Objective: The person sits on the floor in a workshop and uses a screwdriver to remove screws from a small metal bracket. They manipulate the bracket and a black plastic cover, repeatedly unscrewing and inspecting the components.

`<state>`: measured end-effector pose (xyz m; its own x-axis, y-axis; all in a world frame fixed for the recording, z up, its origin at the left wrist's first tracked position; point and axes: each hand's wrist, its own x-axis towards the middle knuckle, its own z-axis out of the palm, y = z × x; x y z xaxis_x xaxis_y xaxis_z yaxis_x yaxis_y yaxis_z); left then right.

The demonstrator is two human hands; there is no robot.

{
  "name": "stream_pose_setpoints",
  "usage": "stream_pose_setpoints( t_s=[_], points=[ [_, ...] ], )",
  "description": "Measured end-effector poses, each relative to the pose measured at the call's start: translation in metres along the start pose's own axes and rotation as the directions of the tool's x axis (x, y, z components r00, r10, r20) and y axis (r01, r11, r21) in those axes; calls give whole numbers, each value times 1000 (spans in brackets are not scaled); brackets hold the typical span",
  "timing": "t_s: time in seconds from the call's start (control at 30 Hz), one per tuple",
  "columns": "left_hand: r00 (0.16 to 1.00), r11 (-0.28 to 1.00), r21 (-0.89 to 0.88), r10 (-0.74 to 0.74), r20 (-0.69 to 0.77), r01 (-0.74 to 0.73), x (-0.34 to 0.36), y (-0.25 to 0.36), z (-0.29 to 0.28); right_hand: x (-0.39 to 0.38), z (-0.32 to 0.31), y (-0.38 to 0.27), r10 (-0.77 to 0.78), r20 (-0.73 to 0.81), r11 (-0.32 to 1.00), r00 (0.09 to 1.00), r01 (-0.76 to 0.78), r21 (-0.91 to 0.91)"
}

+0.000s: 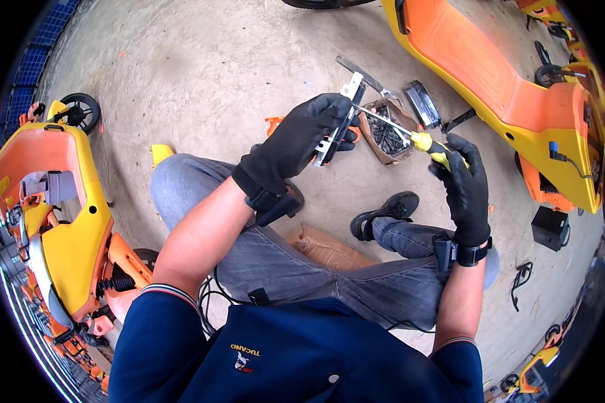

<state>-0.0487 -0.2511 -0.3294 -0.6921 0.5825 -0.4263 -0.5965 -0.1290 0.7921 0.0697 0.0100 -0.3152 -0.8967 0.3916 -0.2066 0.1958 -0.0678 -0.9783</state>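
My left hand, in a black glove, grips a narrow black and silver metal bar-shaped part, held tilted above the floor. In my gloved right hand is a screwdriver with a yellow and black handle. Its long shaft points left, and the tip meets or comes close to the part's side, near my left fingers; exact contact is hard to tell. Just beyond the shaft stands an open cardboard box of small dark screws or fasteners. Something orange shows partly behind my left hand.
A yellow and orange scooter stands at the right, another scooter at the left. A flat metal bar and a dark rectangular part lie beyond the box. Brown cardboard lies between my legs; a black box is far right.
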Motion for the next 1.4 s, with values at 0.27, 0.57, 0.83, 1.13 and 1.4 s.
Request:
stream_pose_setpoints(
  t_s=[0.27,0.57,0.83,1.13,1.4],
  points=[
    [1000,1000,-3,20,-6,-20,0,-1,0,3,-20,-4,150,203,989,968,-149,-18],
    [1000,1000,17,21,-1,-21,1,-2,-1,0,-8,5,45,96,984,994,-60,165],
    [999,999,33,43,17,-43,2,-1,-4,2,-24,-7,210,279,974,937,-224,20],
    [999,998,45,44,7,-44,1,-1,-1,-2,-6,-1,145,83,983,986,-153,100],
    [999,999,29,43,16,-44,1,1,-1,5,-27,0,184,294,978,938,-205,43]
  ],
)
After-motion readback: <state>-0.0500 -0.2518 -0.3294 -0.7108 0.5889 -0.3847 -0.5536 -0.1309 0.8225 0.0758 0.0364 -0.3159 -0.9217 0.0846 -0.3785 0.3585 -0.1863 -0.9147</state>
